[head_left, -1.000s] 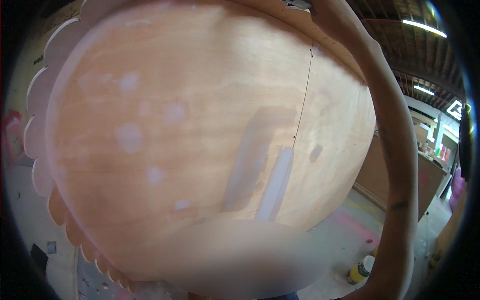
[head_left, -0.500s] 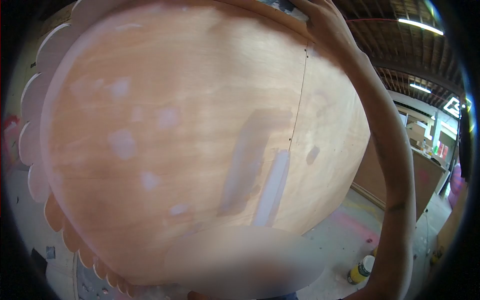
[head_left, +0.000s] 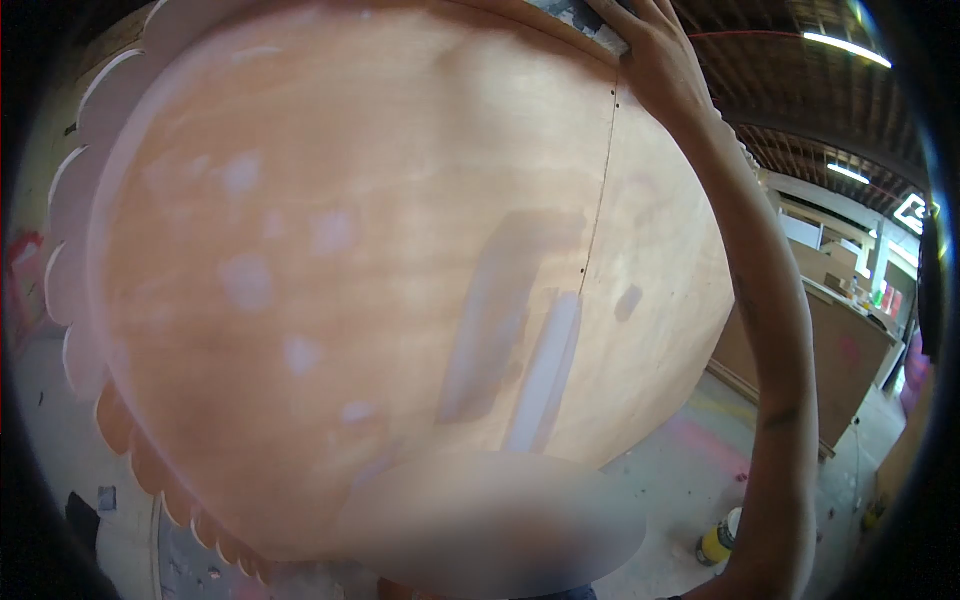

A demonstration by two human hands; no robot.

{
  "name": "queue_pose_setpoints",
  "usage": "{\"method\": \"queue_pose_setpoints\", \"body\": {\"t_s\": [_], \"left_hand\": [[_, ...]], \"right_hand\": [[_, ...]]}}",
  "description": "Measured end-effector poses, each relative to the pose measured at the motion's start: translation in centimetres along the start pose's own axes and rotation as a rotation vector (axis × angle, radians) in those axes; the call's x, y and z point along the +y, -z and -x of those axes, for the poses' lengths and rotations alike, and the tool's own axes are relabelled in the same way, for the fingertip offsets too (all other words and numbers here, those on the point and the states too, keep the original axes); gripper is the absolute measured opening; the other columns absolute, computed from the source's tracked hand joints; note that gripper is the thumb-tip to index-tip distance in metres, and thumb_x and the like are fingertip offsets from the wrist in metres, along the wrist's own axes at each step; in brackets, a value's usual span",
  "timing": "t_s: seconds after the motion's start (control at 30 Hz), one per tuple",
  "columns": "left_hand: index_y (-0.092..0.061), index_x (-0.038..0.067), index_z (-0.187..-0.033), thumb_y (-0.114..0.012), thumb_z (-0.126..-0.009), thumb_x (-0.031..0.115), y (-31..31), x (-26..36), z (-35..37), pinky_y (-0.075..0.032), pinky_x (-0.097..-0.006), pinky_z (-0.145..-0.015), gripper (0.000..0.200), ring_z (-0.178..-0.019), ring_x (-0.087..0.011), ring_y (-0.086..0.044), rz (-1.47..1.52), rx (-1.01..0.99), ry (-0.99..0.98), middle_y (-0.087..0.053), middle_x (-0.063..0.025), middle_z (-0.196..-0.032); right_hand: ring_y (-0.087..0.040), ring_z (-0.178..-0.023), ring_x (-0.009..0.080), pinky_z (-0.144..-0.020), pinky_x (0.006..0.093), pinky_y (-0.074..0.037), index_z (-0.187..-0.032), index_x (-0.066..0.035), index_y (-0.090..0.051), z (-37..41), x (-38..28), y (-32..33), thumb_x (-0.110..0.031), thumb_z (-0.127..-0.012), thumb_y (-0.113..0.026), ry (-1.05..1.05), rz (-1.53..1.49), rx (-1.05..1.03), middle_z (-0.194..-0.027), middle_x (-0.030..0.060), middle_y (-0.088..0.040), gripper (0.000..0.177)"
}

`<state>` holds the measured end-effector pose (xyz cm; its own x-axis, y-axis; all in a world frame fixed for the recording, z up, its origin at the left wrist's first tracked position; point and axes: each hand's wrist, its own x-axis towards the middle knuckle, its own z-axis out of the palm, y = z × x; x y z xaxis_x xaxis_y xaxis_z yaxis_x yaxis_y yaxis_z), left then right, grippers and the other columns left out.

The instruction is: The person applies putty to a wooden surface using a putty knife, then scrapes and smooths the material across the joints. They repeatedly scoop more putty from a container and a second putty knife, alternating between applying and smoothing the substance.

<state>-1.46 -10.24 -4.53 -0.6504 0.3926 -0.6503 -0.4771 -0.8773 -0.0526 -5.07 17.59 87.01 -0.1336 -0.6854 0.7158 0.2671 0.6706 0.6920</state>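
Observation:
A large curved plywood panel fills most of the view. Pale filler patches dot its left half, and a long whitish strip runs below a seam with small dark screw heads. My right hand is raised at the panel's top edge, its fingers partly cut off by the frame. Beside the fingers is a flat grey tool smeared with white and dark marks; my fingers lie over it and its exact kind is hidden. My left hand is out of view.
Scalloped trim edges the panel's left side. On the floor stands a yellow tub with a white lid, partly behind my forearm. A wooden counter with bottles on it is at right. A blurred oval covers the bottom middle.
My right hand and the flat tool have shifted slightly right and down along the panel's top edge. My forearm has swung a little left, and the view has moved slightly.

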Motion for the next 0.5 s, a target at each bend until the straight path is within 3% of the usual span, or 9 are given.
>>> {"method": "queue_pose_setpoints", "body": {"t_s": [0.2, 0.33, 0.5], "left_hand": [[-0.053, 0.010, -0.132, -0.061, -0.094, 0.023, -4.3, -2.1, 2.2, -0.053, -0.0355, -0.086, 0.041, -0.105, -0.0278, -0.061, -0.164, -0.162, -0.147, -0.061, -0.0144, -0.121], [-0.054, 0.010, -0.130, -0.059, -0.095, 0.024, -7.9, -3.5, 2.7, -0.053, -0.0344, -0.085, 0.038, -0.102, -0.0260, -0.061, -0.273, -0.279, -0.243, -0.061, -0.0122, -0.118], [-0.055, 0.009, -0.128, -0.056, -0.096, 0.025, -12.7, -4.3, 3.3, -0.052, -0.0329, -0.083, 0.035, -0.098, -0.0236, -0.062, -0.421, -0.433, -0.351, -0.063, -0.0095, -0.115]], "right_hand": [[-0.047, -0.116, 0.0314, -0.102, 0.0407, -0.040, -0.124, 0.001, -0.057, -1.6, -2.5, 0.0, 0.000, -0.079, -0.058, -0.062, 0.081, 0.040, -0.126, 0.0134, -0.053, 0.045], [-0.048, -0.111, 0.0289, -0.099, 0.0389, -0.042, -0.117, 0.002, -0.059, -2.8, -3.6, -1.1, -0.002, -0.078, -0.059, -0.056, 0.132, 0.025, -0.118, 0.0130, -0.055, 0.039], [-0.048, -0.111, 0.0270, -0.098, 0.0365, -0.041, -0.122, 0.000, -0.059, -3.5, -2.5, -0.7, -0.003, -0.080, -0.060, 0.004, 0.153, -0.080, -0.121, 0.0112, -0.056, 0.042]]}}
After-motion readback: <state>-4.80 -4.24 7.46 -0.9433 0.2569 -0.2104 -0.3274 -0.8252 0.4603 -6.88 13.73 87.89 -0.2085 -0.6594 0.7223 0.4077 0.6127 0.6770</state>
